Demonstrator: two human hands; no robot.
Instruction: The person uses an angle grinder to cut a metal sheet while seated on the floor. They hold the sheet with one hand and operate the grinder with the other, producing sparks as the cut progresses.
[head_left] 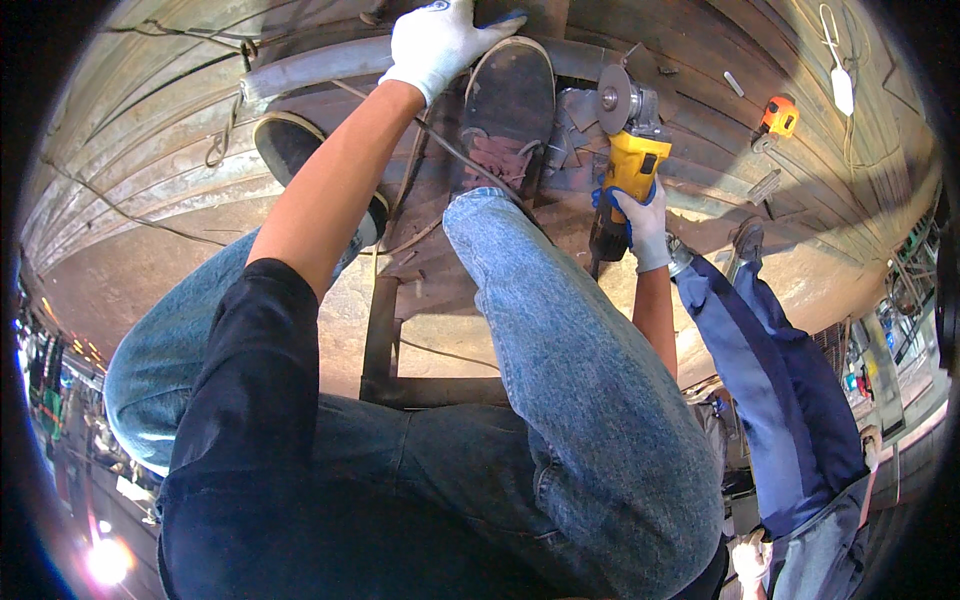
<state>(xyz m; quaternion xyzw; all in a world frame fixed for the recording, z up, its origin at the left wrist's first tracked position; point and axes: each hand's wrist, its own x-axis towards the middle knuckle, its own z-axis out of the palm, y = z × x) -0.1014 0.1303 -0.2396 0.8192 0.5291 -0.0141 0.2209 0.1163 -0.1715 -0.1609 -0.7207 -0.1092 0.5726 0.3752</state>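
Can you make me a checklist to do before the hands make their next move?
1. Right hand wrapped around the yellow grinder: ok.
2. Both hands gloved: ok.
3. Disc stopped: cannot tell from one picture.
4. Disc apart from the nearest shoe: ok, there's a gap.
5. Left hand with a firm grip: cannot tell, the top edge cuts it off.
6. Other person well clear: probably not ok, they look close.
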